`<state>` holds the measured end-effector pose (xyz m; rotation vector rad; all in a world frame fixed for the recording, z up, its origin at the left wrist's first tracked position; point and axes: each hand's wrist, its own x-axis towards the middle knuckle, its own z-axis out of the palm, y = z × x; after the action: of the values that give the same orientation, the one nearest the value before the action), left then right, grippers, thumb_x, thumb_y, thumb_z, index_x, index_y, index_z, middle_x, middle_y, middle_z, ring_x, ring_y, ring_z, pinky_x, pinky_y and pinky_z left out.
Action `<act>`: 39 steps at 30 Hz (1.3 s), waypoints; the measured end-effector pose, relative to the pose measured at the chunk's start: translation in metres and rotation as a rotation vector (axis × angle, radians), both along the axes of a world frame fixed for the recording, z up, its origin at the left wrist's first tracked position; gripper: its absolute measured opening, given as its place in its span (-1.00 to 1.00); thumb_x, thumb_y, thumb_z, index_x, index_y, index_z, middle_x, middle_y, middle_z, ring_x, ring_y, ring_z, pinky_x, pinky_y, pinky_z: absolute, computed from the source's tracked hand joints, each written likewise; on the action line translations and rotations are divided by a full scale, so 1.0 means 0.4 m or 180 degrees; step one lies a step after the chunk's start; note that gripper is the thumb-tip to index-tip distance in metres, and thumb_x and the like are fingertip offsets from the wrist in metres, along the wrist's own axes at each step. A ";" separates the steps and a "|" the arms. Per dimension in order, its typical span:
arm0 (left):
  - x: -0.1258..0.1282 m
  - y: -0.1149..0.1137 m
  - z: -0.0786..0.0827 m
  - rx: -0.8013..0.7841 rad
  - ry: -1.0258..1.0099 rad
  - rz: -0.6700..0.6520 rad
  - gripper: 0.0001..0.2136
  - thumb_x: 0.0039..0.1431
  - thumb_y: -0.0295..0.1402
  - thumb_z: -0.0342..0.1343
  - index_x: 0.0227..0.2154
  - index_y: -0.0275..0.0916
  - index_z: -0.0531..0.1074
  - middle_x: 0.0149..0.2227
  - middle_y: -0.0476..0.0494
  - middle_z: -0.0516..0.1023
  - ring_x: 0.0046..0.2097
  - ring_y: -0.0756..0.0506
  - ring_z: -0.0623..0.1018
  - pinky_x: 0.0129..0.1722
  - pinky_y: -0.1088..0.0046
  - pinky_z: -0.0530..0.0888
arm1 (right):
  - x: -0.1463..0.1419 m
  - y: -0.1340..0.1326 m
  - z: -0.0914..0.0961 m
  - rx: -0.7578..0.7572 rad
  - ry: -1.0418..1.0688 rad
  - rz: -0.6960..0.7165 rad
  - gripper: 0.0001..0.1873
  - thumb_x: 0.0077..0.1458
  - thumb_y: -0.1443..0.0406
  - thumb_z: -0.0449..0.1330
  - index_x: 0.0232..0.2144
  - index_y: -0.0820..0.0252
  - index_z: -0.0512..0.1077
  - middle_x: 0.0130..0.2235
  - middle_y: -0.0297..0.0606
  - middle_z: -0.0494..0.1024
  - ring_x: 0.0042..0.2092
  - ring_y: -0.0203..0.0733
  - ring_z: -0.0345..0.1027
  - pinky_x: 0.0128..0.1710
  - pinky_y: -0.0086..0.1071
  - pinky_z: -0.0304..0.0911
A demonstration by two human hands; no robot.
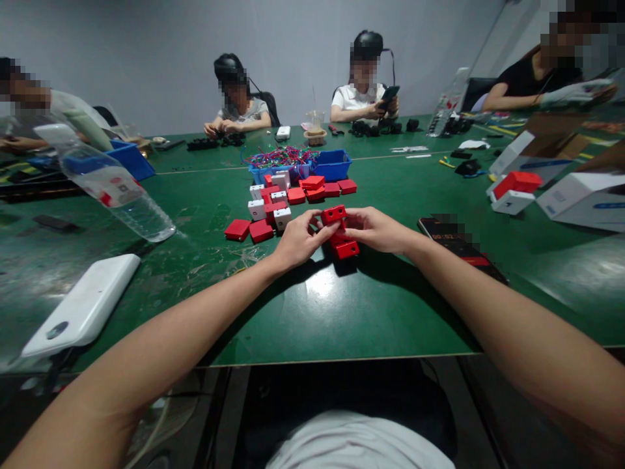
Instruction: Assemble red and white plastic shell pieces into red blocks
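Note:
Both my hands meet over the middle of the green table [342,312]. My left hand [299,240] and my right hand [375,229] pinch a small red box-shaped part [334,213] between their fingertips. Just under it a second red part [346,248] lies on the table, touching my right hand's fingers. Behind my hands lies a heap of red and white parts [273,205], some stacked, some flat.
Two blue bins [332,164] with coloured wires stand behind the heap. A water bottle [114,189] and a white device [83,306] sit at left, a phone [454,238] and white boxes [581,198] at right. Several other people sit around the table.

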<state>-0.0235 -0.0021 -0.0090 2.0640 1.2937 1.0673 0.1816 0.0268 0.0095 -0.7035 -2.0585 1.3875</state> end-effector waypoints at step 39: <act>-0.002 0.009 -0.030 0.0051 -0.0341 -0.0532 -0.52 0.15 -0.11 0.24 0.02 -0.25 0.29 -0.13 -0.18 0.55 -0.15 -0.11 0.57 -0.11 0.33 0.50 | -0.007 0.005 -0.003 -0.1234 0.0150 -0.1289 -0.69 0.27 0.02 0.14 -0.30 0.14 0.30 -0.45 -0.32 0.53 -0.49 -0.31 0.41 -0.55 -0.48 0.26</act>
<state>-0.0242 0.0014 -0.0210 2.0560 1.0442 1.0995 0.1790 0.0288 0.0082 -1.1621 -1.5086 1.5476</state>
